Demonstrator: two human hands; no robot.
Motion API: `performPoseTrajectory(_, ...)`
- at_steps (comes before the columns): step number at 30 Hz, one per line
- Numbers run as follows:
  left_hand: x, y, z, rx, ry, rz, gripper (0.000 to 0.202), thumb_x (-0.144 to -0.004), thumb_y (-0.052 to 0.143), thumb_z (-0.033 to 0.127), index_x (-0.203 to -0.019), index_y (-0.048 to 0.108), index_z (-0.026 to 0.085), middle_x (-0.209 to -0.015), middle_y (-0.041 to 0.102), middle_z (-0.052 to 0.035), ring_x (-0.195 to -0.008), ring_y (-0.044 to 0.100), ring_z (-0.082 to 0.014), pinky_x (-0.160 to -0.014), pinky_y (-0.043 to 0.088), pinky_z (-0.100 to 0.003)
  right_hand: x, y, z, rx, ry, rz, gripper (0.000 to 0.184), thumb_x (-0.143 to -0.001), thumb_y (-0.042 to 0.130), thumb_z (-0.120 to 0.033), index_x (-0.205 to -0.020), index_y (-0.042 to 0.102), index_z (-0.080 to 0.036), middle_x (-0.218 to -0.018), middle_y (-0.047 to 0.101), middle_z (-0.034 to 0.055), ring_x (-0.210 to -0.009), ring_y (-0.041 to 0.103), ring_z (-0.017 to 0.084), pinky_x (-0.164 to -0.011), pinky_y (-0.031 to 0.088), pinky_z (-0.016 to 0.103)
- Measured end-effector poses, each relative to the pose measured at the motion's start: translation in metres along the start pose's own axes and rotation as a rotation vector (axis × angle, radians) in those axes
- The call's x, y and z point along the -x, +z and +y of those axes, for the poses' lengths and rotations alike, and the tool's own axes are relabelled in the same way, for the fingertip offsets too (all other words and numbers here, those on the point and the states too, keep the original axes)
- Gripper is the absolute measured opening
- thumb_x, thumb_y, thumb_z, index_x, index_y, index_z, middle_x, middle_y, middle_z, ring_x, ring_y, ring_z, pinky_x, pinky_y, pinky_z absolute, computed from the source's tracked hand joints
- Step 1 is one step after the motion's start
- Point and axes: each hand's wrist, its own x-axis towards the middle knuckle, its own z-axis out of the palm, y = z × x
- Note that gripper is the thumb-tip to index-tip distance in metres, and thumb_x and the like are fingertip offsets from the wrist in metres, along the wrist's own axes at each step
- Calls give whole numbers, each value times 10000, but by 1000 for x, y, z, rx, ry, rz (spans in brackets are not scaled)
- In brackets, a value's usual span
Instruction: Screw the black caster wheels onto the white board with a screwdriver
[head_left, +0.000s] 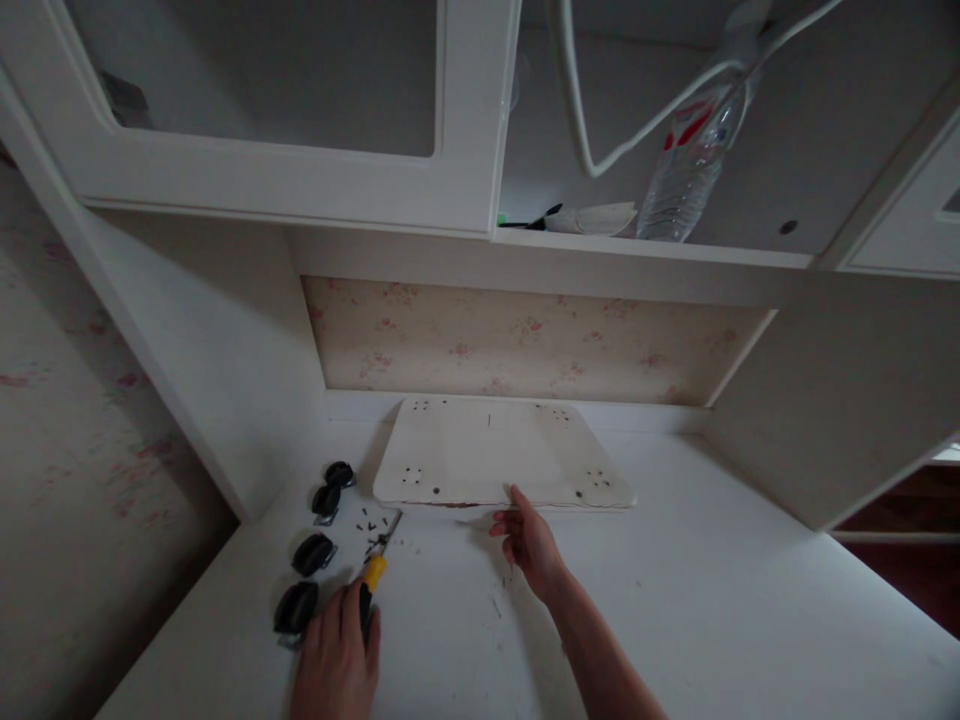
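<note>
My left hand (339, 645) lies on the white desktop at the lower left, its fingers closed round a screwdriver (373, 575) with a yellow and black handle. The shaft points away from me, beside a scatter of small dark screws (369, 527). A white board (495, 455) with rounded corners lies toward the back, with groups of small holes near its corners. At its front edge, my right hand (531, 545) has one digit resting on the board. Its other fingers are apart, loosely bent in front of the edge. Several black casters (313, 553) stand in a row at left.
Overhead is a white cabinet (300, 190) with a glazed door. On its open shelf stands a clear plastic bottle (686, 170), and a white cable (592, 165) hangs in front. Side panels (217, 340) enclose the desktop (690, 590) at left and right.
</note>
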Motion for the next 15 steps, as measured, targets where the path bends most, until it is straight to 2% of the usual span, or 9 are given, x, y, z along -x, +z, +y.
performPoseTrajectory(3,3,8,-4,18,1,-20,369,-1007,383,307,-1173,636,96,-1099,711,-170,-1009,655,-296,-882,506,-440,-5,-1,2,-33,-2,16,561,-906,531,-636,-766,666,-109,-586,659,34,-320,413,54,-339,249,201)
performPoseTrajectory(8,9,14,-4,88,-38,-22,383,-1004,360,280,-1146,653,78,-1058,711,-175,-980,657,-297,-868,520,-450,-10,1,7,-61,-42,91,524,-821,638,-631,-737,674,-116,-559,648,41,-320,394,54,-323,217,204)
performPoseTrajectory(12,22,11,-6,215,-124,25,448,-1006,367,432,-1132,658,115,-1071,715,-175,-990,676,-303,-872,544,-462,-11,5,11,-92,-112,158,460,-763,692,-577,-689,660,-124,-531,635,35,-325,361,47,-330,201,210)
performPoseTrajectory(15,36,4,-20,353,-239,22,527,-973,397,555,-1145,660,132,-1079,730,-189,-975,701,-325,-826,573,-472,-10,8,14,-118,-159,208,467,-728,705,-581,-663,650,-122,-506,619,28,-324,312,35,-335,172,215)
